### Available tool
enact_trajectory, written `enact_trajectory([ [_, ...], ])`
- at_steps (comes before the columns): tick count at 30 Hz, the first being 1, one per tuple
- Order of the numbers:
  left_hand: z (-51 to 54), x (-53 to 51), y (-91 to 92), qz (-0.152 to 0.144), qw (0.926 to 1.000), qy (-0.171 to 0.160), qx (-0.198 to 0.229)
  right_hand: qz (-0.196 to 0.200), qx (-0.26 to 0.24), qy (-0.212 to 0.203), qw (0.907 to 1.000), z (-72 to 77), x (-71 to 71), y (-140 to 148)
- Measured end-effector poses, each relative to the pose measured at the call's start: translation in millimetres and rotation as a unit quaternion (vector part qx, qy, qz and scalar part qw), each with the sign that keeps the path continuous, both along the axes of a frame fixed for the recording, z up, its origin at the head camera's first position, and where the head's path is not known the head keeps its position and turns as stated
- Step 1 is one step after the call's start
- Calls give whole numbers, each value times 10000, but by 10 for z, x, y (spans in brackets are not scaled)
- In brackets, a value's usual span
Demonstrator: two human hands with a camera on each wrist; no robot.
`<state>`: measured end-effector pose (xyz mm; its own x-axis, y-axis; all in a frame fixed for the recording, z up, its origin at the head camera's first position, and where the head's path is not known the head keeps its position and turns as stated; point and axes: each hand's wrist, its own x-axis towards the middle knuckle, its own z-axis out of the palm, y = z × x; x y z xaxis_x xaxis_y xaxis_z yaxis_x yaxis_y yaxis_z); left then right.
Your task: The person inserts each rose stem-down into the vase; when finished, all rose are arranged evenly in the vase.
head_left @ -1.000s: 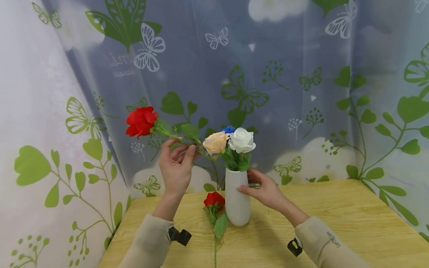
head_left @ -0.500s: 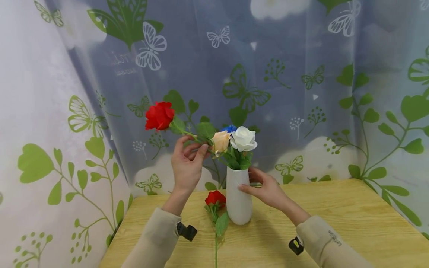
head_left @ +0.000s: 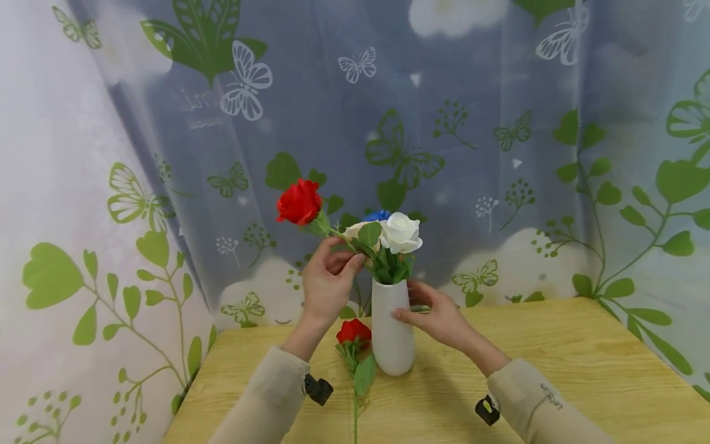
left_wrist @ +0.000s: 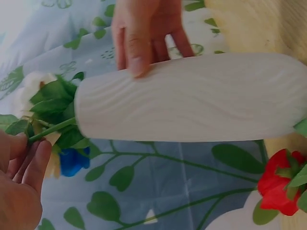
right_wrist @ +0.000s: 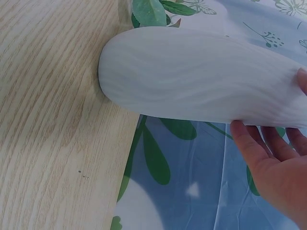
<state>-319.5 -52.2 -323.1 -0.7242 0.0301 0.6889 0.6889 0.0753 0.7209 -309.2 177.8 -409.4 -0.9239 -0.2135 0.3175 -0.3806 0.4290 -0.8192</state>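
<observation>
My left hand pinches the stem of a red rose, whose bloom leans up and left. In the left wrist view that green stem runs into the mouth of a white ribbed vase. The vase stands upright, and my right hand holds its upper right side, thumb in front and fingers behind. A white rose, a blue flower and a peach rose, partly covered by a leaf, stand in the vase. The stem's lower end is hidden.
Another red rose lies on the wooden table, just left of the vase, its stem pointing toward the front. Behind the table hangs a blue-grey curtain printed with leaves and butterflies.
My left hand has moved right toward the vase, bringing the red rose with it and tilting it more upright. A leaf now covers part of the peach rose. My right hand stays on the vase.
</observation>
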Motion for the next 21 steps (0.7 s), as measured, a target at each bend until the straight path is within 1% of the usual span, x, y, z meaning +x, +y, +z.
enact_trajectory([
  [5, -47, -25, 42, 9, 9999, 64, -112, 21, -6, 20, 10000, -3, 5, -3],
  [8, -47, -38, 63, 44, 10000, 50, -70, 49, -25, 51, 10000, 2, 7, 1],
  [11, -49, -43, 79, -7, 10000, -24, 30, 65, -49, 77, 9999, 5, 7, 3],
  [16, -64, -52, 98, -2, 9999, -15, 132, 123, -109, 68, 9998, -5, -2, 2],
  [18, -73, -56, 116, 32, 9999, -8, 134, 142, -132, 45, 9998, -9, -3, 3],
  [21, -108, -53, 152, 30, 9999, -100, 90, 132, -158, 8, 9998, -16, 1, 5],
])
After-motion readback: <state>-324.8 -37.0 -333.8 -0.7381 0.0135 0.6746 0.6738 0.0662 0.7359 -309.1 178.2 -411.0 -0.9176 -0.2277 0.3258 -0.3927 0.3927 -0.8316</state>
